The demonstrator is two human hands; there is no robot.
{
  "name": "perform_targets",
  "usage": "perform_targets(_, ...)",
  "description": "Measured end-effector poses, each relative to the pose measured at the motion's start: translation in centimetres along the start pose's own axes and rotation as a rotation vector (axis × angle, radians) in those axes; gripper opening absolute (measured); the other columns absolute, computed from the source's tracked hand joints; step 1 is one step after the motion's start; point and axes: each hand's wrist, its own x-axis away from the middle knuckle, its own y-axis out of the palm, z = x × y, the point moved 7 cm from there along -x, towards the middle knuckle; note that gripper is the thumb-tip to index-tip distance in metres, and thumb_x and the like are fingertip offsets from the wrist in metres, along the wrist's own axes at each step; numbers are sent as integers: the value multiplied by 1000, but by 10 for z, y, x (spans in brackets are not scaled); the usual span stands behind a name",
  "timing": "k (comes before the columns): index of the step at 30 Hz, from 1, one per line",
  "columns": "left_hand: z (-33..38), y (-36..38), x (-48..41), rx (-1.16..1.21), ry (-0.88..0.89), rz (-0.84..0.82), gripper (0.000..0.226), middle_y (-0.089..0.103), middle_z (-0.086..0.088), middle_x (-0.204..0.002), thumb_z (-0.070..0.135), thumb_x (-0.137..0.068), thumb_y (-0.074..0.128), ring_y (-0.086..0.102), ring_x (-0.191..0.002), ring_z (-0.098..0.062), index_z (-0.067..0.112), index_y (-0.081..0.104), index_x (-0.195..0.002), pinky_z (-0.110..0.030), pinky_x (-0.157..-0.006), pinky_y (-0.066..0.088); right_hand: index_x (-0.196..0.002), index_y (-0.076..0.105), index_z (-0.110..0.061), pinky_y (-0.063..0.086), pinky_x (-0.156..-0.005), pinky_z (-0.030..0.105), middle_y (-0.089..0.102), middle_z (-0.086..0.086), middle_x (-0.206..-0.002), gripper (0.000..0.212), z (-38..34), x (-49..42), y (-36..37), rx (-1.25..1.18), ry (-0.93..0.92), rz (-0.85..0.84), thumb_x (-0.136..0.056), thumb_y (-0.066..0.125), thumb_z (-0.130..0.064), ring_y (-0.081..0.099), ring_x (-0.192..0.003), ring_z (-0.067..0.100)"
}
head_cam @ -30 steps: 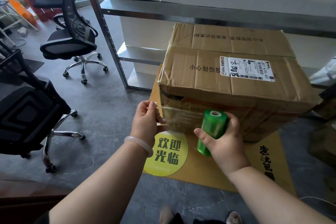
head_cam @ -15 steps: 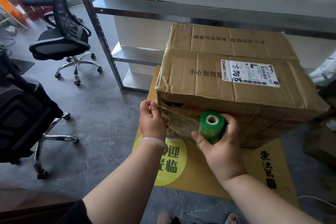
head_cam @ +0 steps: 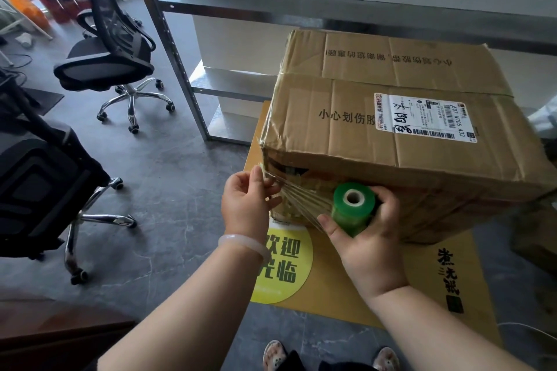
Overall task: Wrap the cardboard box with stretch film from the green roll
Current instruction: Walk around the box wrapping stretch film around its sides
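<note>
A: Box status?
B: Cardboard box [head_cam: 391, 117] sits on a yellow mat [head_cam: 422, 280]. Flaps shut and taped, so contents not visible. Shipping label [head_cam: 425, 116] on its top face.
A: Roll?
B: Green roll [head_cam: 352, 208] is against the box's near side face, toward its left end, hollow core facing up at the camera. Right hand [head_cam: 370, 238] grips it, fingers curled round the far side, thumb on the near side.
A: Film?
B: Stretch film [head_cam: 301, 199] runs from the roll leftward to the box's near-left corner, pulled into creased strands. Left hand [head_cam: 244, 205] pinches the free end between thumb and fingertips at that corner. Can't tell whether the film touches the cardboard.
A: Surroundings?
B: Metal shelf [head_cam: 168, 33] behind the box, office chair [head_cam: 111, 60] well to the box's left. White bracelet [head_cam: 241, 242] on the left wrist.
</note>
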Motion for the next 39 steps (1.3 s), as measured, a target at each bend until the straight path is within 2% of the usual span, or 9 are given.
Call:
perform_targets(4, -5, 4, 29, -183, 188, -128, 25, 63, -2, -119, 12, -101, 49, 63, -111, -9, 22, 60, -122, -30, -95, 54, -113, 34, -29, 44, -82, 18, 50, 1, -106, 70, 2, 0, 0, -2, 6, -4, -58, 72, -52, 54, -94, 15)
perform_targets(6, -12, 15, 47, -335, 253, -237, 49, 45, 5, -137, 21, -98, 48, 46, -122, 11, 24, 41, -147, -18, -105, 41, -112, 35, -29, 40, -81, 6, 50, 0, -104, 70, 1, 0, 0, -11, 3, 4, -58, 73, -50, 51, -92, 8)
perform_targets(8, -19, 28, 62, -446, 244, -313, 67, 20, 8, -158, 38, -96, 44, 18, -144, 8, 27, 17, -156, -20, -118, 18, -110, 37, -30, 38, -79, 0, 50, -2, -101, 68, 0, -1, -1, -26, -5, 11, -57, 75, -47, 51, -88, 6)
perform_targets(10, -21, 40, 72, -511, 191, -354, 67, -8, 13, -165, 40, -102, 38, -12, -144, 10, 29, -1, -156, -15, -115, -3, -106, 36, -36, 44, -78, 8, 52, -6, -97, 66, 1, -2, 1, -68, 15, 2, -56, 79, -47, 56, -85, 12)
perform_targets(13, -18, 58, 75, -492, 134, -363, 74, -27, 13, -161, 40, -102, 36, -24, -135, 11, 28, -16, -154, -16, -111, -10, -99, 35, -54, 53, -80, 35, 56, 1, -101, 70, 7, -3, 2, -110, 54, -32, -59, 89, -33, 60, -91, 19)
perform_targets(22, -18, 30, 70, -490, 201, -222, 60, 4, 14, -164, 30, -104, 41, -1, -135, 14, 29, 12, -156, -15, -112, 0, -109, 35, -35, 52, -81, 38, 54, 5, -105, 75, 6, 1, -1, 9, 2, -22, -57, 89, -29, 58, -95, 24)
perform_targets(28, -36, 23, 53, -884, 214, -401, 69, -22, 17, -162, 45, -103, 34, -19, -138, 10, 35, -8, -156, -25, -116, -6, -114, 38, -21, 50, -82, 32, 50, 1, -106, 74, 3, 1, -2, 38, -15, -35, -59, 88, -29, 55, -96, 19)
perform_targets(35, -38, 21, 50, -965, 172, -469, 73, -25, 13, -162, 50, -101, 34, -15, -151, -6, 33, -12, -156, -31, -120, 0, -113, 40, -21, 50, -83, 33, 51, 1, -105, 73, 2, -1, -3, 32, 14, -28, -58, 88, -30, 56, -96, 19)
perform_targets(39, -46, 13, 64, -714, 35, -464, 64, 5, 6, -166, 38, -102, 43, 19, -149, -9, 31, 11, -157, -33, -122, 15, -113, 41, -18, 50, -83, 31, 52, 2, -107, 73, 0, 0, -3, 34, 12, -40, -59, 89, -27, 57, -97, 21)
